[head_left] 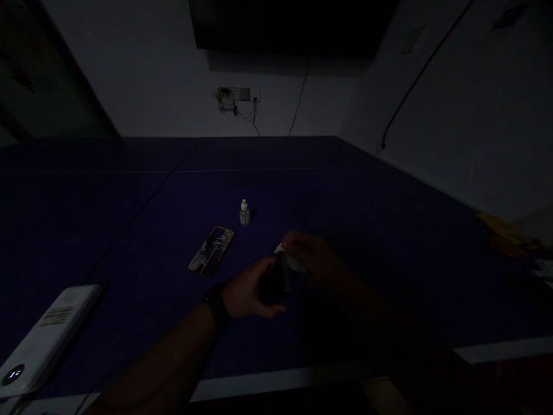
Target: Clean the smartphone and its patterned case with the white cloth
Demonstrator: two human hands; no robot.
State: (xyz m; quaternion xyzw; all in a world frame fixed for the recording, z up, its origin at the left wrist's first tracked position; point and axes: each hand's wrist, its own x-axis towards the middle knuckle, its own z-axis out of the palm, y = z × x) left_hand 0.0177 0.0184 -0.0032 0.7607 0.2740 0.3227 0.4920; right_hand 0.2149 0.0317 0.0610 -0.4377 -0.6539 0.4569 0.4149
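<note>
My left hand (244, 291), with a dark band on its wrist, is wrapped round a dark phone (273, 283) held tilted above the blue surface. My right hand (311, 253) pinches a white wipe or tissue (295, 264) against the phone's upper right edge. Which face of the phone is turned to me is hard to make out in the dim light. Left of the hands lies a patterned phone case (211, 252). Just beyond it a small clear bottle (244, 215) with a white cap stands upright.
On the left a white power bank (54, 334) lies with a cable at its near end. The blue table (337, 196) reaches back to a wall with sockets (242, 94) and a dark screen (289, 26). Yellow items (510, 236) sit at the right edge.
</note>
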